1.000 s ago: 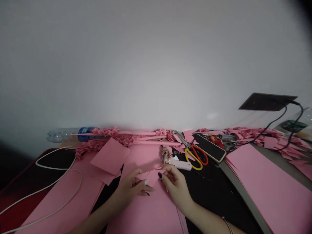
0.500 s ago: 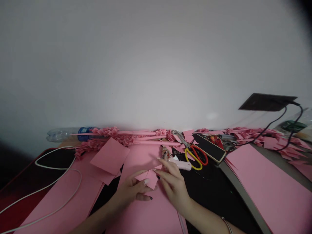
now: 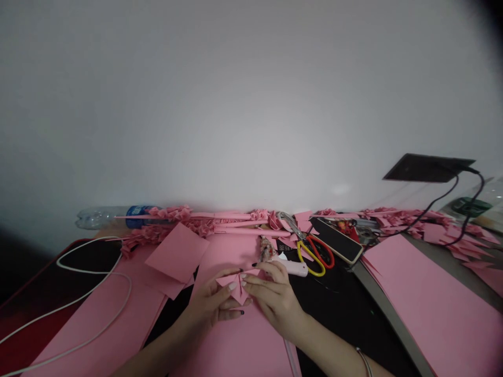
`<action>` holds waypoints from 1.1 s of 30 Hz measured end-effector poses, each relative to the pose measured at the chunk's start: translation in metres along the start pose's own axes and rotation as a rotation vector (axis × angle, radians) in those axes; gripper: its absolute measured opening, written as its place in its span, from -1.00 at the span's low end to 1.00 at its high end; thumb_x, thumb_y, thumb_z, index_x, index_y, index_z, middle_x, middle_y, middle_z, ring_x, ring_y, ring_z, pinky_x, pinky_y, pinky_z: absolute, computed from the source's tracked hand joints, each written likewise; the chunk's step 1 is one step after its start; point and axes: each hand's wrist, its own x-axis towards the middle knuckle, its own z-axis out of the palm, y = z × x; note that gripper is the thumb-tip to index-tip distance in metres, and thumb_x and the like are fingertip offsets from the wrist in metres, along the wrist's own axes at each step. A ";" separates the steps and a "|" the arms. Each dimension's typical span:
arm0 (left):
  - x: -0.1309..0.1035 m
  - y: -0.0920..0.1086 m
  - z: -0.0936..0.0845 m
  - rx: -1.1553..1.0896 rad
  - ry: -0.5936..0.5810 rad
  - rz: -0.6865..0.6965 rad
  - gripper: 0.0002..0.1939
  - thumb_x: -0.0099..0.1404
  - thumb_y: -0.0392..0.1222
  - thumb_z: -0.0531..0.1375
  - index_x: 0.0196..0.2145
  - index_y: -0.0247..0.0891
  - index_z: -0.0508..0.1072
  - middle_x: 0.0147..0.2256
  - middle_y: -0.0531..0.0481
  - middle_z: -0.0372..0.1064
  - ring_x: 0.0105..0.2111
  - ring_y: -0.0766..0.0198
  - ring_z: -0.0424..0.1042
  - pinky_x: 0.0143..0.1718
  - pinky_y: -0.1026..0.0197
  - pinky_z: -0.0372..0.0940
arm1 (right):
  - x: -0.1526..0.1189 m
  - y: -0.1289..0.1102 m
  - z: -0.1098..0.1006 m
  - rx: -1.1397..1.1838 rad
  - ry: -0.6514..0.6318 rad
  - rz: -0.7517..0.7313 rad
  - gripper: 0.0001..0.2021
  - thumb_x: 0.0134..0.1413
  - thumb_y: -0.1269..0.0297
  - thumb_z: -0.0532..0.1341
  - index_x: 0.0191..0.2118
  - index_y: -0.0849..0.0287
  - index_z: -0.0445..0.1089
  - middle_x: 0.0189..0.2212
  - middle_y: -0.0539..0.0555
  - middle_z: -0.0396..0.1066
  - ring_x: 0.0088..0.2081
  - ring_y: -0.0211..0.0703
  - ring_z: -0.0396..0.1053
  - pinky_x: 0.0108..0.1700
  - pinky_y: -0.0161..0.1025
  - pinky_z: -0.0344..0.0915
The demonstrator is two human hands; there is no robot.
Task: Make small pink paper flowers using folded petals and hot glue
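Observation:
A small folded piece of pink paper [image 3: 238, 294] is held between my two hands, with a crease or slit down its middle. My left hand [image 3: 215, 298] pinches its left side, thumb on top and the other fingers behind. On the right side, my right hand [image 3: 275, 296] closes thumb and fingertips on the paper's upper right edge. Both hands are above a large pink sheet [image 3: 236, 345] on the dark table. Just beyond my right hand lies a light pink-handled tool [image 3: 294, 267].
Scissors [image 3: 312, 256] with red and yellow handles lie beside a phone [image 3: 338, 240]. Square pink papers [image 3: 178, 254] are at the left, pink sheets [image 3: 432, 298] at the right. Folded paper flowers [image 3: 173, 213], a plastic bottle [image 3: 102, 217] and a white cable [image 3: 94, 272] lie around.
The right fingers have curled in and closed on the pink paper's right part. The paper now shows a middle crease and its two sides drawn together.

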 end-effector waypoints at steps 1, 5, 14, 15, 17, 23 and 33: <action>0.000 0.001 0.000 0.011 0.005 -0.003 -0.20 -0.16 0.17 0.47 0.00 -0.19 0.37 -0.26 -0.11 0.59 -0.28 0.05 0.61 -0.38 0.21 0.47 | 0.000 0.000 -0.001 0.012 -0.017 0.010 -0.61 0.18 0.54 0.15 0.06 0.00 0.40 -0.13 0.06 0.57 0.03 0.09 0.36 0.07 0.12 0.16; -0.003 0.004 0.000 0.033 0.006 0.019 -0.21 -0.14 0.08 0.49 0.02 -0.19 0.35 -0.27 -0.07 0.58 -0.29 0.09 0.60 -0.29 0.18 0.46 | 0.002 -0.001 -0.003 0.021 -0.058 0.022 -0.60 0.18 0.54 0.14 0.05 -0.02 0.41 -0.14 0.06 0.58 0.05 0.07 0.35 0.10 0.07 0.16; 0.004 -0.002 -0.008 0.075 0.022 0.069 -0.18 -0.18 -0.07 0.53 0.04 -0.24 0.35 -0.46 0.01 0.54 -0.43 0.23 0.55 -0.30 0.21 0.45 | 0.003 -0.002 -0.001 0.014 -0.080 -0.032 -0.66 0.16 0.53 0.10 0.00 0.12 0.40 -0.08 0.08 0.55 0.07 0.03 0.32 0.10 0.08 0.17; 0.005 -0.002 -0.008 0.079 0.026 0.072 -0.18 -0.19 -0.08 0.53 0.04 -0.24 0.36 -0.45 0.01 0.54 -0.44 0.24 0.54 -0.31 0.21 0.45 | 0.003 -0.002 -0.002 0.014 -0.091 -0.027 -0.66 0.15 0.53 0.10 0.00 0.12 0.41 -0.07 0.08 0.54 0.07 0.03 0.31 0.11 0.08 0.16; 0.004 -0.001 -0.007 0.091 0.024 0.089 -0.20 -0.17 -0.09 0.53 0.03 -0.24 0.38 -0.45 0.01 0.54 -0.44 0.26 0.53 -0.31 0.23 0.45 | 0.003 -0.003 -0.002 0.024 -0.116 -0.015 -0.65 0.11 0.54 0.11 -0.01 0.13 0.41 -0.08 0.09 0.54 0.08 0.04 0.31 0.11 0.08 0.16; 0.001 0.003 -0.003 0.130 -0.019 0.139 -0.29 -0.11 -0.13 0.50 0.02 -0.23 0.41 -0.43 0.02 0.54 -0.45 0.30 0.51 -0.33 0.25 0.45 | 0.001 -0.004 0.000 0.076 -0.155 0.041 -0.57 0.02 0.58 0.11 0.01 0.11 0.40 -0.04 0.08 0.53 0.16 0.09 0.23 0.14 0.11 0.13; -0.005 0.030 0.005 0.239 -0.081 0.163 -0.19 -0.10 -0.16 0.50 0.11 -0.25 0.34 -0.23 -0.10 0.56 -0.32 0.14 0.58 -0.17 0.11 0.45 | -0.001 -0.008 0.001 0.307 0.189 0.357 -0.52 0.14 0.52 0.05 0.16 0.02 0.26 0.12 0.15 0.34 0.14 0.00 0.25 0.15 0.03 0.18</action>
